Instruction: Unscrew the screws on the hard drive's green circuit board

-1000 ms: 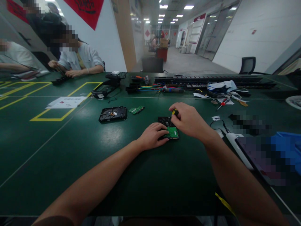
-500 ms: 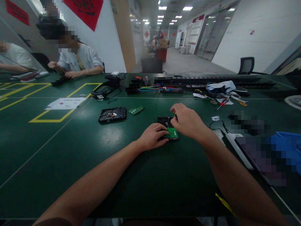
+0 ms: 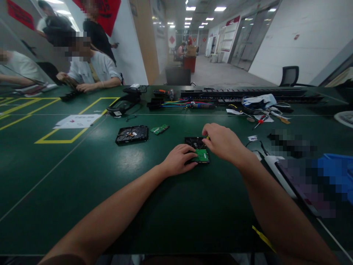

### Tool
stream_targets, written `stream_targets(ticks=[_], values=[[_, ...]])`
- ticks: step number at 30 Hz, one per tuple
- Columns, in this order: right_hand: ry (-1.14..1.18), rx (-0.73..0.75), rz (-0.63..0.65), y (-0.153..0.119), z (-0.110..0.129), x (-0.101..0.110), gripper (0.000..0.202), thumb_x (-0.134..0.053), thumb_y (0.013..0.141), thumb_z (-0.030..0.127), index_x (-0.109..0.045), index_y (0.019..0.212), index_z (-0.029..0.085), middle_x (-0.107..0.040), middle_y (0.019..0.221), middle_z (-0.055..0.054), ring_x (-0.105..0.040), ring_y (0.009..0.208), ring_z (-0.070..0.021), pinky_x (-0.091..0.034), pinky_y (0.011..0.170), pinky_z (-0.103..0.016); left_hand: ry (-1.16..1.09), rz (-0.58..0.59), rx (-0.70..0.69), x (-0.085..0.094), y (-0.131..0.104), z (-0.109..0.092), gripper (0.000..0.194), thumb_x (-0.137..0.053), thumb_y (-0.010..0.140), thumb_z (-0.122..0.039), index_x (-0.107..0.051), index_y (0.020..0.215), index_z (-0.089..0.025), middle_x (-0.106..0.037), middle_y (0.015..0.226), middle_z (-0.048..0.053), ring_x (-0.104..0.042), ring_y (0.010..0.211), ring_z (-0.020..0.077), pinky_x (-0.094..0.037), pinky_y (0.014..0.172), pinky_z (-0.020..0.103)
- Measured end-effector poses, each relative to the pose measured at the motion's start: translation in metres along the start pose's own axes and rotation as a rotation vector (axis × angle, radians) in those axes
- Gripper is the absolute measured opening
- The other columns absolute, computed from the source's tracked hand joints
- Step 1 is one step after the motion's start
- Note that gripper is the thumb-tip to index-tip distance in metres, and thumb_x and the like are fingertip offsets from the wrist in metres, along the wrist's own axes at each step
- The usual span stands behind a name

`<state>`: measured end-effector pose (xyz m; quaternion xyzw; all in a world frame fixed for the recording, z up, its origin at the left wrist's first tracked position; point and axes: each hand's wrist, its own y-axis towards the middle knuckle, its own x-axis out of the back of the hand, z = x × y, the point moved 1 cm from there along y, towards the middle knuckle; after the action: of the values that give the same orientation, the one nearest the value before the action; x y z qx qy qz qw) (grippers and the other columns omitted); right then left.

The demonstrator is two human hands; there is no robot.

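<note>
A black hard drive (image 3: pixel 193 141) with a green circuit board (image 3: pixel 202 156) on its near part lies on the dark green table. My left hand (image 3: pixel 179 159) rests on the drive's left side, fingers over the edge of the board. My right hand (image 3: pixel 220 141) is closed above the drive's right side, round a small tool with a bit of yellow showing; most of the tool is hidden by the fingers. To the left lie another black hard drive (image 3: pixel 131 135) and a loose green circuit board (image 3: pixel 160 129).
Behind are bundled coloured wires (image 3: pixel 176 105), long black strips (image 3: pixel 242 93) and a red screwdriver (image 3: pixel 261 120). On the right are a white-edged device (image 3: pixel 280 176) and a blue bin (image 3: pixel 336 173). A seated person (image 3: pixel 93 70) works across the table; others stand behind.
My right hand has shifted slightly right, showing a little more of the drive. My left hand has stayed on the drive. Two standing people have come into view at the upper left.
</note>
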<state>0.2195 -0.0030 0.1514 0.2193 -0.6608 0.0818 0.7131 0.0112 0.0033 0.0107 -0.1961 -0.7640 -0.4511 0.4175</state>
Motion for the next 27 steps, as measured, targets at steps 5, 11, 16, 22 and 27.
stream_targets(ticks=[5, 11, 16, 22, 27], values=[[0.137, 0.128, 0.022, 0.0002, 0.0038, 0.0001, 0.018, -0.063, 0.089, 0.012, -0.064, 0.106, 0.02, -0.073, 0.111, -0.009, -0.069, 0.097, -0.0238, -0.048, 0.083, -0.034, -0.007, -0.006, 0.002, -0.0018, -0.0002, 0.0009, 0.029, -0.068, 0.1, -0.042, -0.075, 0.121, -0.023, -0.07, 0.129, 0.011, -0.065, 0.124, 0.0289, -0.052, 0.11, 0.05], [-0.014, -0.062, 0.007, -0.0022, 0.0032, 0.0021, 0.022, -0.058, 0.103, 0.039, -0.063, 0.108, 0.018, -0.073, 0.103, -0.014, -0.069, 0.083, -0.0282, -0.043, 0.067, -0.036, -0.005, -0.005, -0.011, -0.0023, -0.001, 0.0018, 0.032, -0.067, 0.1, -0.043, -0.074, 0.122, -0.021, -0.07, 0.129, 0.012, -0.065, 0.124, 0.0292, -0.052, 0.11, 0.05], [0.069, 0.038, 0.019, -0.0011, 0.0002, 0.0025, 0.013, -0.064, 0.095, 0.024, -0.061, 0.107, 0.02, -0.074, 0.109, -0.011, -0.07, 0.092, -0.0271, -0.046, 0.075, -0.036, -0.003, -0.014, -0.01, -0.0023, -0.0011, 0.0019, 0.031, -0.067, 0.1, -0.043, -0.074, 0.122, -0.021, -0.07, 0.129, 0.011, -0.066, 0.123, 0.0288, -0.053, 0.109, 0.05], [0.164, 0.092, -0.001, -0.0008, 0.003, -0.0006, 0.019, -0.061, 0.092, 0.021, -0.059, 0.111, 0.02, -0.073, 0.11, -0.011, -0.069, 0.095, -0.0258, -0.048, 0.081, -0.036, -0.01, -0.002, 0.0, -0.0005, -0.0005, -0.0001, 0.03, -0.068, 0.1, -0.042, -0.074, 0.122, -0.023, -0.07, 0.13, 0.011, -0.065, 0.125, 0.0293, -0.053, 0.109, 0.051], [0.076, -0.02, 0.0, 0.0005, -0.0024, -0.0013, 0.016, -0.061, 0.098, 0.032, -0.061, 0.107, 0.02, -0.074, 0.105, -0.012, -0.069, 0.09, -0.028, -0.048, 0.076, -0.038, -0.003, 0.001, -0.007, -0.0009, -0.0007, 0.0008, 0.031, -0.068, 0.1, -0.043, -0.074, 0.122, -0.022, -0.07, 0.13, 0.011, -0.065, 0.124, 0.0292, -0.053, 0.109, 0.051]])
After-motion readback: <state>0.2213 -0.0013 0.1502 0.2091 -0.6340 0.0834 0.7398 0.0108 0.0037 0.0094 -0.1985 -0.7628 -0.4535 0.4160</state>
